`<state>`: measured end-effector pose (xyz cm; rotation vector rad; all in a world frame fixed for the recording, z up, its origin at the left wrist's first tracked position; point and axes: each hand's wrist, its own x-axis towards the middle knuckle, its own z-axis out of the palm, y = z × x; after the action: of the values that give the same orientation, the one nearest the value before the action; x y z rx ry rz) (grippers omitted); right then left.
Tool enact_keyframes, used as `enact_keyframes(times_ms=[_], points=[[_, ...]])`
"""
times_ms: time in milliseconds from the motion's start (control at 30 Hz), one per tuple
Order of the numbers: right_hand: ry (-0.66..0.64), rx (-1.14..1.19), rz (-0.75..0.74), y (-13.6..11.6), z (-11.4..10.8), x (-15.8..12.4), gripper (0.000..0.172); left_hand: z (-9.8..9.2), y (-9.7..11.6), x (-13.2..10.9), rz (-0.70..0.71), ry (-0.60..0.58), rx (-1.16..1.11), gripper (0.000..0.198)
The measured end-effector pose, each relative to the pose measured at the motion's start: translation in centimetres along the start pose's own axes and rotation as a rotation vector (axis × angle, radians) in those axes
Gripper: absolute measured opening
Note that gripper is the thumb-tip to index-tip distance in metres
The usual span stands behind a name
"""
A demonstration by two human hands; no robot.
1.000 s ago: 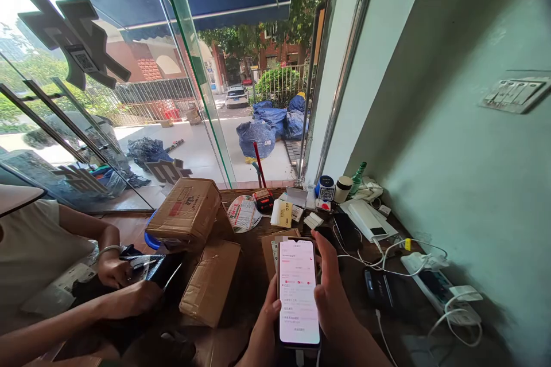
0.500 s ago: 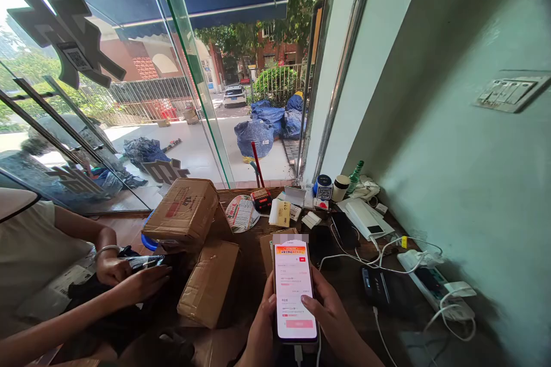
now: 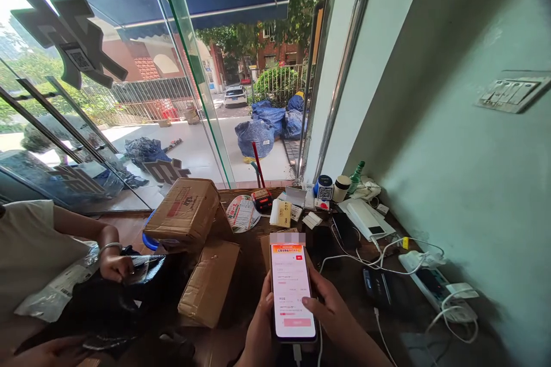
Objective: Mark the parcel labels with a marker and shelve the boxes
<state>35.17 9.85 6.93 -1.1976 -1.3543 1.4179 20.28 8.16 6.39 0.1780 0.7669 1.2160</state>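
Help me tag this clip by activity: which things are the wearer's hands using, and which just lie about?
In use: phone, held in left hand and right hand, right thumb on its screen; cable plugged into its bottom end.
Lying about: large cardboard box, flat cardboard box, power strip, green bottle; a co-worker's hand rests on the black bag.

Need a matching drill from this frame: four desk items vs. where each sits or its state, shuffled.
1 phone
2 green bottle
3 power strip
4 big cardboard box

A far end of the desk, upright
B left part of the desk, closed
C held by left hand and right hand, screen lit
D right side by the wall, white cables running to it

Pairs: 1-C, 2-A, 3-D, 4-B
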Motion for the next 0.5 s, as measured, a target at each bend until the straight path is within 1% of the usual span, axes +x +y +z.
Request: enact_keyframes(times_ms=[67, 133, 167, 300, 433, 500], points=[[0.046, 0.032, 0.019, -0.41, 0.43, 0.26, 0.039, 0.03, 0.1, 0.02, 0.008, -0.004, 0.015, 0.048], [0.102, 0.055, 0.025, -0.64, 0.71, 0.51, 0.039, 0.11, 0.21, -0.03, 0.016, -0.016, 0.035, 0.048], [0.106, 0.057, 0.024, -0.68, 0.78, 0.6, 0.04, 0.18, 0.26, -0.07, 0.017, -0.026, 0.046, 0.048], [0.033, 0.077, -0.023, -0.53, 0.7, 0.68, 0.039, 0.48, 0.36, -0.25, 0.012, -0.062, 0.055, 0.049], [0.053, 0.056, -0.039, -0.16, 0.6, 0.58, 0.039, 0.29, 0.2, -0.13, 0.017, -0.047, 0.046, 0.049], [0.05, 0.087, -0.041, -0.07, 0.63, 0.54, 0.04, -0.01, 0.05, 0.04, 0.018, -0.042, 0.051, 0.048]])
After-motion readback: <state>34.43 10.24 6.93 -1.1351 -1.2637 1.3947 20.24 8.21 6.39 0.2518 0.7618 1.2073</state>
